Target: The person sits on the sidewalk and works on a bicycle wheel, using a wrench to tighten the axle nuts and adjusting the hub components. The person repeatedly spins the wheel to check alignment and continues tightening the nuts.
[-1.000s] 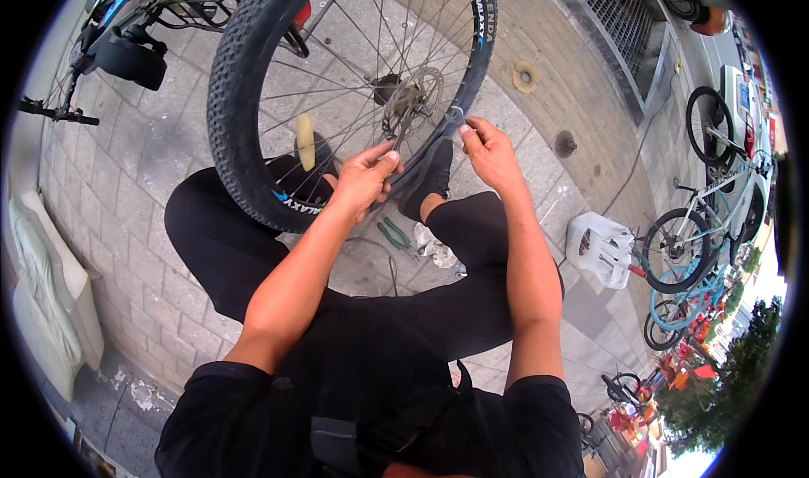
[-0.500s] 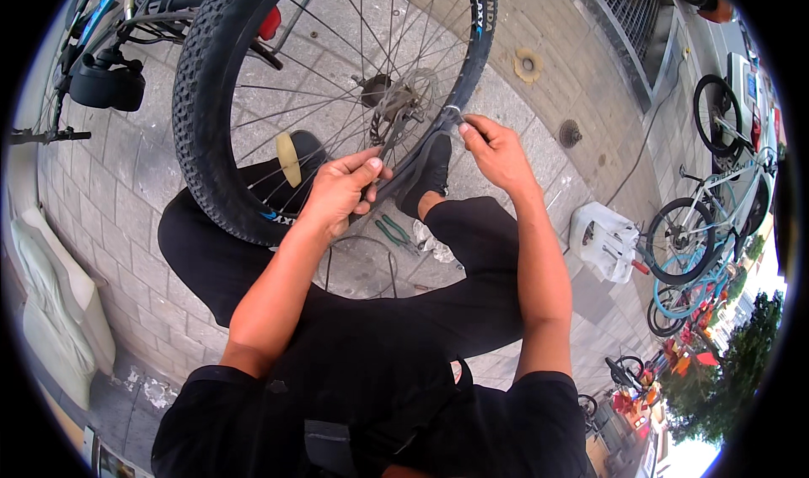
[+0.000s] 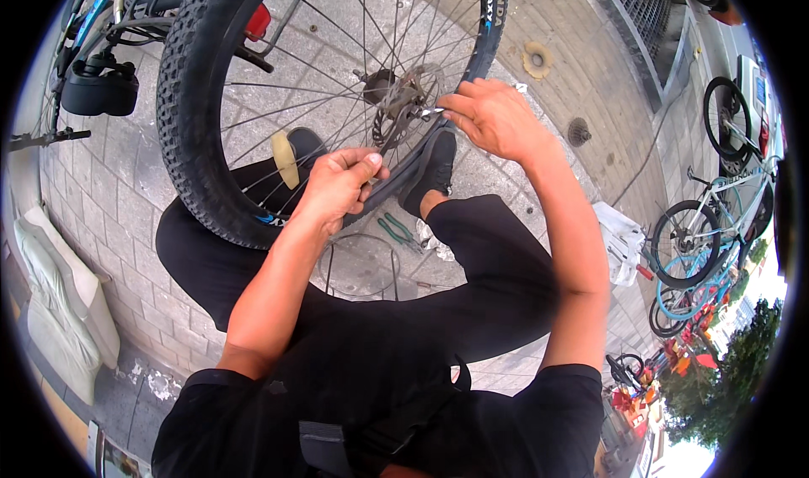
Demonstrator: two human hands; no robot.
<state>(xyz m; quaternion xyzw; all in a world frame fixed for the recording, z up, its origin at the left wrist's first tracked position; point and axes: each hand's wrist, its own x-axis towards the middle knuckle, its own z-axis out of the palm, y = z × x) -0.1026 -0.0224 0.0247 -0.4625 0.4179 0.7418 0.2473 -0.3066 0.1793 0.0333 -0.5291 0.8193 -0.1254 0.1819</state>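
A bicycle wheel (image 3: 181,116) with a knobby black tyre stands between my legs, its hub and brake disc (image 3: 421,86) facing me. My right hand (image 3: 497,120) is closed, its fingertips pinching a small shiny metal piece (image 3: 431,112) at the hub, beside the disc. Just below the hub, my left hand (image 3: 341,183) is closed too, thumb against forefinger near the spokes and a dark chain-like part (image 3: 379,128). Whatever it grips is hidden by the fingers.
Green-handled pliers (image 3: 396,229) and a looped cable (image 3: 358,263) lie on the paving near my lap. A white plastic bag (image 3: 619,242) stands at right, near parked bicycles (image 3: 687,229). At upper left is a bicycle with a black saddle (image 3: 99,90); cushions (image 3: 63,297) lie at left.
My right hand has moved from beside the tyre toward the hub, with the small shiny piece at its fingertips. The left hand stays nearly in place. The wheel shifts slightly left in view.
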